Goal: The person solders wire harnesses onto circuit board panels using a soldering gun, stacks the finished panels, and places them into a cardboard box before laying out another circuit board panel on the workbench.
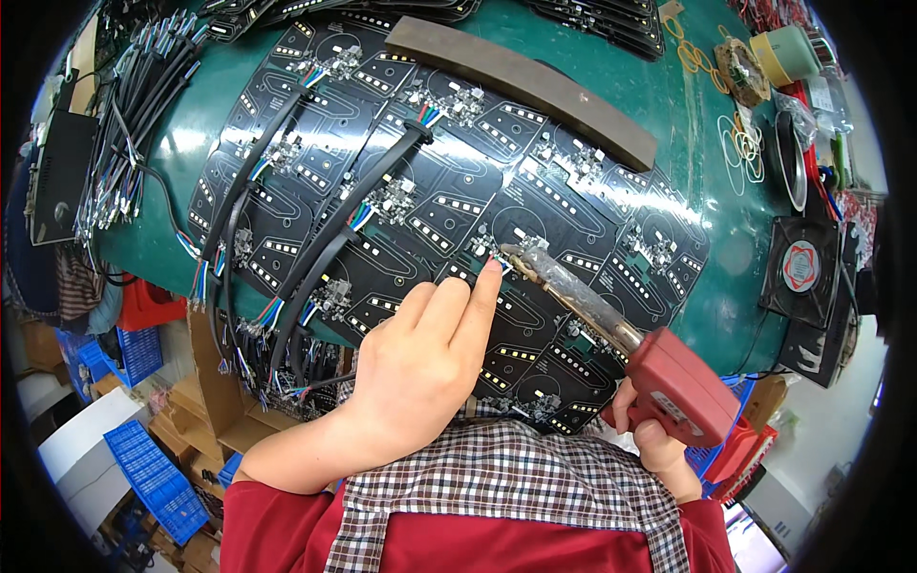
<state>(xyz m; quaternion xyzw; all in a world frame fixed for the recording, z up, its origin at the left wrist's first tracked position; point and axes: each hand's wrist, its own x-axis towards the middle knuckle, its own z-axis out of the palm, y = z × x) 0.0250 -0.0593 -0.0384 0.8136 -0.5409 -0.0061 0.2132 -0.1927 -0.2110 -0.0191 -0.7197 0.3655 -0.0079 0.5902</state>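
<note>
My right hand (650, 430) is wrapped around the handle of a red soldering gun (683, 387). The gun's long metal barrel points up and left, and its tip comes down on a black circuit board (544, 215) in the middle of the sheet of boards. Beside that tip, the index finger of my left hand (420, 353) reaches to the small components on the board. Its other fingers are bent and the thumb is hidden, so whatever is pinched there, perhaps a thin wire end, cannot be made out. Black cables (334, 229) with coloured wire ends lie across the boards to the left.
A dark metal bar (525, 86) rests across the far edge of the boards. Bundled black cables (143, 124) lie at the far left of the green table (688, 105). At the right are a square fan (802, 267), rubber bands (693, 53) and a pale green cup (788, 53).
</note>
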